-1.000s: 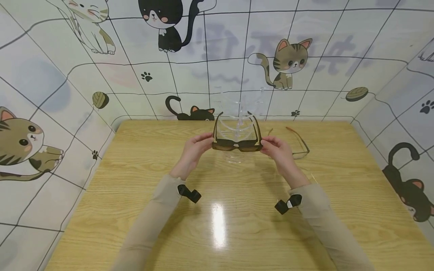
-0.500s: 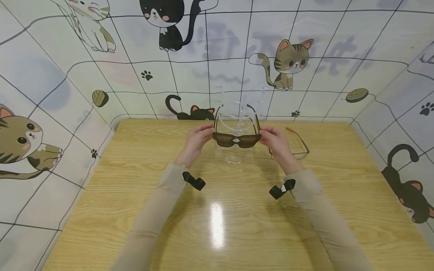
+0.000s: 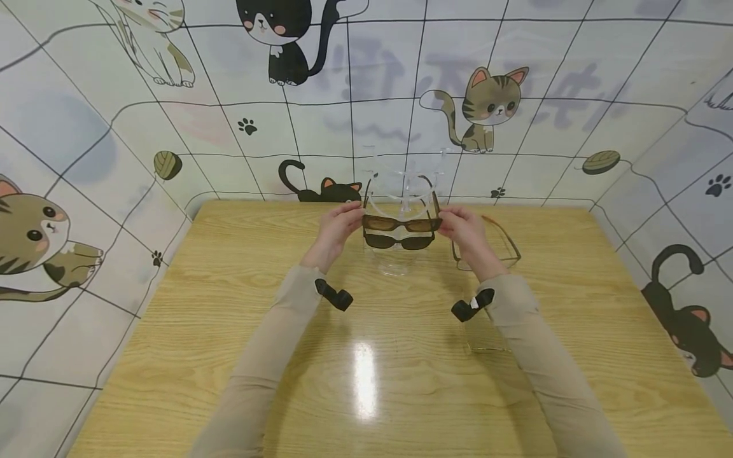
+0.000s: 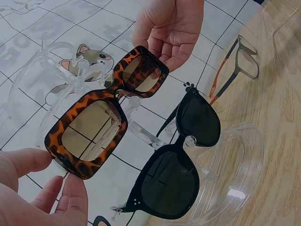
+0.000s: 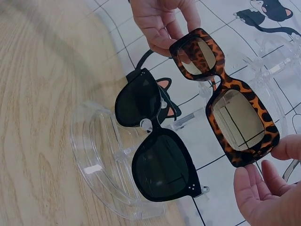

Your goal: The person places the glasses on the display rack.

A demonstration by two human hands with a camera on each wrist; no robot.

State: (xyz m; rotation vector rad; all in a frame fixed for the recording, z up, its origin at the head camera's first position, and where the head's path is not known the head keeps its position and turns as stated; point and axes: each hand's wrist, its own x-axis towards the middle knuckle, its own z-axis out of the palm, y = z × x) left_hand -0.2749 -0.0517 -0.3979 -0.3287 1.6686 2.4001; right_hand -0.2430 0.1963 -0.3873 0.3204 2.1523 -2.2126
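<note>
The tortoiseshell sunglasses (image 5: 230, 84) lie directly between the left hand (image 3: 335, 234) and the right hand (image 3: 465, 234), each pinching one outer end and neither nearer, their long axis crosswise at the clear stand (image 5: 99, 146), just above and roughly parallel to the black sunglasses (image 5: 162, 157) it bears.

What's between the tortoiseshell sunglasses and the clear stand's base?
The black sunglasses, resting on the clear stand, sit between the tortoiseshell sunglasses and the base; the left wrist view shows this.
</note>
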